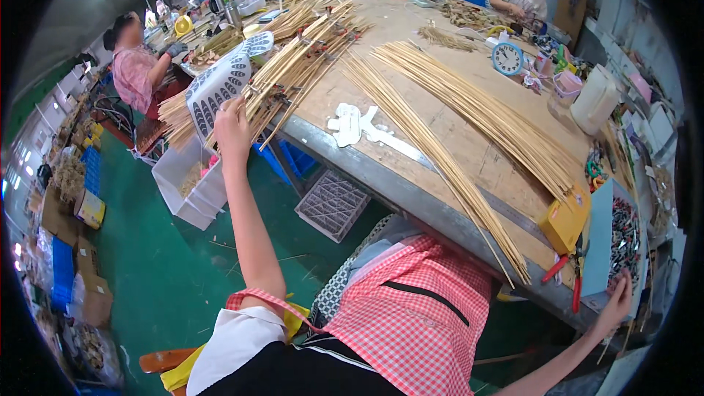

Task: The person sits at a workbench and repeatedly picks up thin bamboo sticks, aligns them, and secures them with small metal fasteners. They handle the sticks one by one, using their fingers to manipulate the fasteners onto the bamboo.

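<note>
Hands spread far apart at wooden worktop [469, 154] w/ bamboo sticks.
Nearest: right hand [614, 306] at worktop's near corner, fingers curled on edge of pale blue shallow tray of small dark clips [614, 238]; grip itself can't tell. Red-handled pliers [568, 275] & yellow box [565, 221] just beside tray. Long thin bamboo sticks, fanned row [447, 154], lie across worktop centre. Left hand [233, 128] stretched out to far-left worktop edge, fingers closed on clamped bundle of bamboo sticks [293, 66], next to white fan w/ dark leaf pattern [220, 84]. Beyond: blue round clock [507, 59], other people at far side.
</note>
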Demonstrator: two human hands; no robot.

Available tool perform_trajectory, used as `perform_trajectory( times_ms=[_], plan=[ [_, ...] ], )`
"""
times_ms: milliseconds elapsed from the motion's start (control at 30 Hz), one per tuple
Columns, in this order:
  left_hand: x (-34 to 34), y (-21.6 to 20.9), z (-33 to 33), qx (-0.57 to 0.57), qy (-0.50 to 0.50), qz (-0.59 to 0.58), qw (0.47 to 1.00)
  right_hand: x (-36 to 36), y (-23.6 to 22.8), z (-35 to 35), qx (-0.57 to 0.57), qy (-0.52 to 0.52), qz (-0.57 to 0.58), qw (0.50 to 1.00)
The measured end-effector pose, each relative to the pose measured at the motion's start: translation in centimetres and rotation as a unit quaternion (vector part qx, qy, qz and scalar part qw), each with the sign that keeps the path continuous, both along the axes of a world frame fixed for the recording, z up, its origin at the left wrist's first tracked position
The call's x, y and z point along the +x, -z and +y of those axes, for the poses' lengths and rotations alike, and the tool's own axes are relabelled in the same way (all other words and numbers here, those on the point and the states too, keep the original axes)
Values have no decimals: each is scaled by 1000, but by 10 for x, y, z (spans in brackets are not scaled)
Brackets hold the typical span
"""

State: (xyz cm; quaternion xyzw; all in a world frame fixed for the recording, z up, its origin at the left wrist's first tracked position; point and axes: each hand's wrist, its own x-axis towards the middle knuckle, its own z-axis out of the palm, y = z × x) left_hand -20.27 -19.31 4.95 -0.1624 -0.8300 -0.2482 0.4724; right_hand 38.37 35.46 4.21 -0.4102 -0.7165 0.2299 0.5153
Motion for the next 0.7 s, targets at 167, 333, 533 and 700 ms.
perform_trajectory(
  times_ms=[167,333,533,700],
  plan=[
    [72,-11,38,77,97,-63,990,64,36,144,58,163,-433,885],
    [103,8,63,82,173,-113,975,28,12,123,-86,45,-459,883],
    [123,44,126,-3,301,-176,937,33,21,128,-88,77,-448,886],
    [143,44,154,-23,370,-224,901,1,0,83,153,122,-177,965]
  ],
)
